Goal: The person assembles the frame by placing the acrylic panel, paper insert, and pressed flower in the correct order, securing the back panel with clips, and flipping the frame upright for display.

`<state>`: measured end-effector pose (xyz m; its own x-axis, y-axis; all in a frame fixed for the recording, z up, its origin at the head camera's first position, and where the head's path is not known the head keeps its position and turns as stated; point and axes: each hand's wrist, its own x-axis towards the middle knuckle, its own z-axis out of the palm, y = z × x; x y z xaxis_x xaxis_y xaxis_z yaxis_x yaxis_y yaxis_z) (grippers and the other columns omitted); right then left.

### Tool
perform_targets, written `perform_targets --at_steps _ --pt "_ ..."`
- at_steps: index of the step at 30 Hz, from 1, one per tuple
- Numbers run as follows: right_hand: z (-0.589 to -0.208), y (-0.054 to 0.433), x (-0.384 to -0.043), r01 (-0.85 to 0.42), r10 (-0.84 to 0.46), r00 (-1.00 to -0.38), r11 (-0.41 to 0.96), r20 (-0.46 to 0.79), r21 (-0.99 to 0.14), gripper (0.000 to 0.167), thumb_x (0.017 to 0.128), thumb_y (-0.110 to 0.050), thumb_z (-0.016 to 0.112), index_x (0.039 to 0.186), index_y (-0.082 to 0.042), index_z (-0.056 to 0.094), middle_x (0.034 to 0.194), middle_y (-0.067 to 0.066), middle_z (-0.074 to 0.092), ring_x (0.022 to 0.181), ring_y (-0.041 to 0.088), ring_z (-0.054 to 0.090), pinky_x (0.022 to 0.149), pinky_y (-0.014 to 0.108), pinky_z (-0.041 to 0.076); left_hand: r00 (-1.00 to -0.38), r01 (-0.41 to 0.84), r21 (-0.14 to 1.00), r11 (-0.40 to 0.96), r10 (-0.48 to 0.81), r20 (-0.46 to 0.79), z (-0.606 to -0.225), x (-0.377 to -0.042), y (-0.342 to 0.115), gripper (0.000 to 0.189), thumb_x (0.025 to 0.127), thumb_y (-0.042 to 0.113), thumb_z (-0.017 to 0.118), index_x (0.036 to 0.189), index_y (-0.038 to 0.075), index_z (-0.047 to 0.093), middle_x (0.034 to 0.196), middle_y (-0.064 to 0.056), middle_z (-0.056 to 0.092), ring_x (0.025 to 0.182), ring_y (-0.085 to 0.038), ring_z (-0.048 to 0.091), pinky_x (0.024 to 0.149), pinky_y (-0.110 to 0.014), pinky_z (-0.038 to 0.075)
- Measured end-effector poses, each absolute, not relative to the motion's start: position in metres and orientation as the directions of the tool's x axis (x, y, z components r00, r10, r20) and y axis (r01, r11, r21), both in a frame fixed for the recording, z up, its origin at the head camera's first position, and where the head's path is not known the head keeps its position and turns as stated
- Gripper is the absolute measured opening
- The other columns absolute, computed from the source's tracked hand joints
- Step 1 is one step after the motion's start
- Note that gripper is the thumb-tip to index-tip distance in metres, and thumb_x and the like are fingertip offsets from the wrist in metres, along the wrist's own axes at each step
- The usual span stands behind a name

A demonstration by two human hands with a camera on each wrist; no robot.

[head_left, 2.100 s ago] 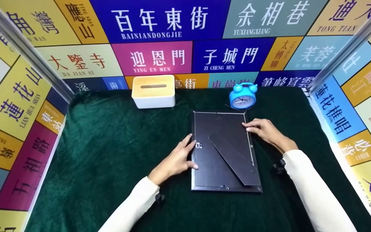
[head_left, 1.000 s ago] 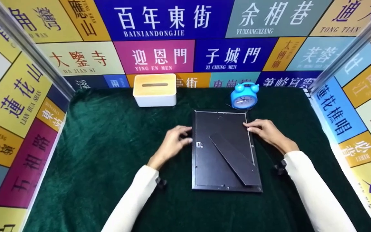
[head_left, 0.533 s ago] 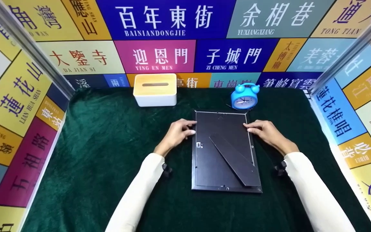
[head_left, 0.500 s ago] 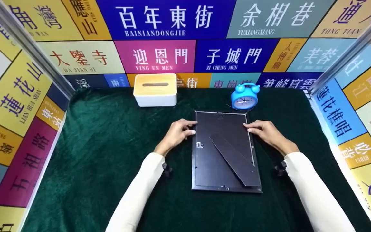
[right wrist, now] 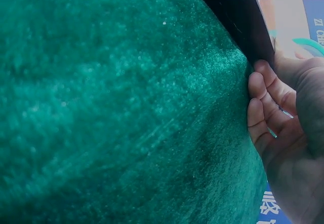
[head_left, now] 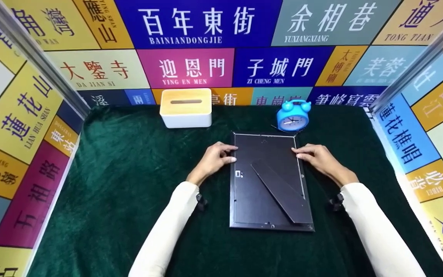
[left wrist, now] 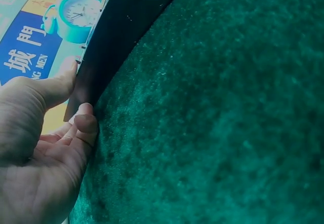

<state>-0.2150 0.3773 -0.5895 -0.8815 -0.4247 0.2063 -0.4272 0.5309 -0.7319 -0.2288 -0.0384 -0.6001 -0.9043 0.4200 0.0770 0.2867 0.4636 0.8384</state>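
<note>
A black picture frame (head_left: 250,202) lies back side up, its folded stand (head_left: 277,190) slanting across the backing. On the upper left edge, my left hand (head_left: 212,159) holds the frame between thumb and fingers. My right hand (head_left: 318,157) pinches the opposite edge at about the same height. In the left wrist view, the frame's dark side (left wrist: 119,36) runs between thumb and fingertips. The right wrist view has the frame's side (right wrist: 238,16) meeting the fingers, with the thumb partly hidden. The front of the frame faces down, out of sight.
Beyond the frame stands a blue alarm clock (head_left: 292,116). A white tissue box (head_left: 185,111) with a wooden lid is at the back, left of the clock. Dark green cloth (head_left: 129,184) covers the table, and printed panels (head_left: 185,69) wall it in.
My left hand has let go of the frame's lower left side, moved up along that edge and taken hold near the top. The right hand has stayed at its edge.
</note>
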Motion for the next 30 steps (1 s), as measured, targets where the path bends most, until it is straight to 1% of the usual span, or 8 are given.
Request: perform_targets --at_steps 7,12,15,19,22,24,26,30 --pt "-0.590 0.377 -0.214 -0.433 -0.426 -0.879 0.521 0.215 -0.736 0.028 0.100 0.007 0.073 0.127 0.005 0.079 0.113 0.023 0.080 0.099 0.005 0.065 0.088 0.005 0.046 -0.909 0.278 0.823 0.495 0.413 0.059 -0.595 -0.229 -0.036 0.038 0.096 0.010 0.087 0.133 0.007 0.081 0.112 -0.017 0.069 0.084 -0.015 0.062 0.081 -0.028 0.054" --pt "-0.591 0.376 -0.215 -0.461 -0.437 -0.867 0.516 0.241 -0.722 0.027 0.100 0.007 0.073 0.126 0.007 0.079 0.112 0.023 0.080 0.100 0.014 0.069 0.090 0.006 0.046 -0.907 0.296 0.788 0.540 0.418 0.054 -0.590 -0.230 -0.034 0.037 0.096 0.011 0.087 0.132 0.007 0.081 0.111 -0.018 0.069 0.084 -0.019 0.062 0.082 -0.032 0.055" --pt "-0.592 0.376 -0.215 -0.458 -0.436 -0.868 0.520 0.237 -0.721 0.026 0.101 0.005 0.073 0.127 0.006 0.079 0.114 0.023 0.080 0.102 0.020 0.071 0.091 0.006 0.046 -0.906 0.289 0.771 0.567 0.421 0.030 -0.586 -0.230 -0.032 0.036 0.096 0.012 0.086 0.132 0.006 0.081 0.112 -0.020 0.070 0.093 -0.024 0.064 0.088 -0.037 0.056" --pt "-0.592 0.376 -0.214 -0.450 -0.437 -0.871 0.523 0.225 -0.724 0.027 0.102 0.004 0.072 0.128 0.005 0.079 0.116 0.022 0.080 0.102 0.021 0.071 0.091 0.005 0.046 -0.906 0.272 0.755 0.596 0.424 -0.009 -0.581 -0.229 -0.029 0.036 0.097 0.011 0.085 0.132 0.005 0.079 0.116 -0.021 0.070 0.107 -0.032 0.066 0.100 -0.044 0.055" --pt "-0.592 0.376 -0.214 -0.454 -0.440 -0.869 0.526 0.226 -0.720 0.027 0.102 0.005 0.071 0.128 0.005 0.079 0.116 0.021 0.080 0.101 0.021 0.071 0.091 0.005 0.046 -0.906 0.269 0.743 0.613 0.422 -0.020 -0.579 -0.227 -0.027 0.037 0.098 0.011 0.084 0.134 0.005 0.078 0.117 -0.022 0.070 0.111 -0.034 0.066 0.103 -0.046 0.055" --pt "-0.591 0.376 -0.214 -0.458 -0.442 -0.867 0.527 0.230 -0.716 0.027 0.102 0.005 0.071 0.128 0.005 0.079 0.116 0.021 0.080 0.102 0.023 0.071 0.091 0.005 0.045 -0.907 0.271 0.741 0.615 0.420 -0.017 -0.579 -0.227 -0.026 0.037 0.099 0.011 0.083 0.135 0.005 0.077 0.117 -0.021 0.070 0.110 -0.034 0.066 0.103 -0.046 0.055" --pt "-0.591 0.376 -0.214 -0.462 -0.442 -0.866 0.526 0.235 -0.714 0.028 0.102 0.006 0.071 0.128 0.005 0.079 0.115 0.021 0.080 0.100 0.021 0.070 0.090 0.005 0.045 -0.909 0.271 0.745 0.609 0.417 -0.010 -0.581 -0.228 -0.025 0.036 0.099 0.011 0.082 0.135 0.005 0.077 0.116 -0.020 0.069 0.109 -0.033 0.065 0.103 -0.046 0.055" --pt "-0.592 0.376 -0.214 -0.463 -0.435 -0.867 0.523 0.242 -0.716 0.028 0.100 0.008 0.072 0.127 0.005 0.079 0.113 0.021 0.080 0.100 0.019 0.070 0.089 0.005 0.046 -0.917 0.283 0.773 0.567 0.397 0.044 -0.610 -0.235 -0.025 0.036 0.098 0.012 0.082 0.134 0.008 0.078 0.111 -0.014 0.068 0.102 -0.026 0.064 0.097 -0.041 0.055"
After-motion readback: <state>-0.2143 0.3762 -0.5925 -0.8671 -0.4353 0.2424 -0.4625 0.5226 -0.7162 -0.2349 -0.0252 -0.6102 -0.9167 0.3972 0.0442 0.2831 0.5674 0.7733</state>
